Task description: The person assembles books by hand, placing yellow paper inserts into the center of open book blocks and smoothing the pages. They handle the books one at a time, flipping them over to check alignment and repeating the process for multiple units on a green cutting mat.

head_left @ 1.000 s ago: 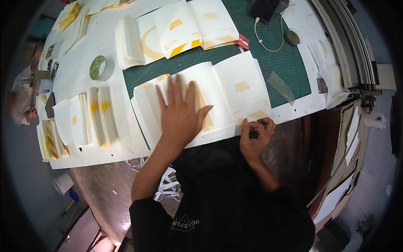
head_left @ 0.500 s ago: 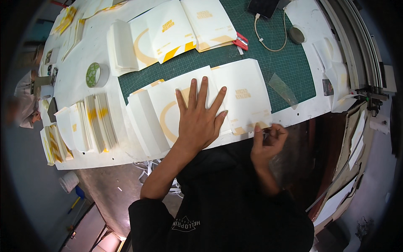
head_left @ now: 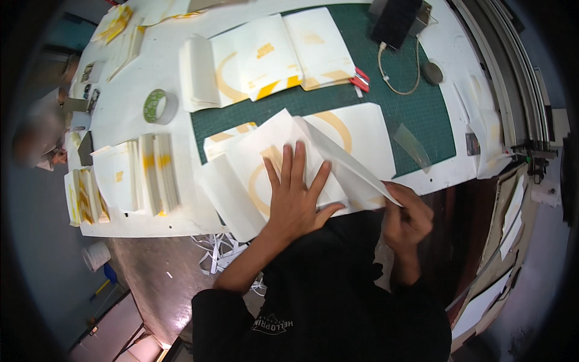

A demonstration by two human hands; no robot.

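Note:
My left hand (head_left: 297,196) lies flat with its fingers spread, pressing on a white printed paper sheet (head_left: 241,175) with a pale yellow arc. The sheet has a creased flap along its left side. My right hand (head_left: 411,218) pinches the near right corner of this sheet. Its right panel (head_left: 344,166) is raised and tilted, with the edge running to my right fingertips. Under the raised panel, another white sheet (head_left: 371,130) with a yellow arc shows, resting on the green cutting mat (head_left: 443,145).
Farther back lie more printed sheets (head_left: 265,57), beside a red cutter (head_left: 360,79). A tape roll (head_left: 158,107) and upright stacks of folded sheets (head_left: 155,172) stand at left. A phone (head_left: 396,24) with a cable (head_left: 398,90) and a clear plastic strip (head_left: 412,148) are at right.
My right hand has taken the sheet's right corner and lifted that panel, uncovering the sheet below. My left hand stays flat on the paper. The view has shifted slightly.

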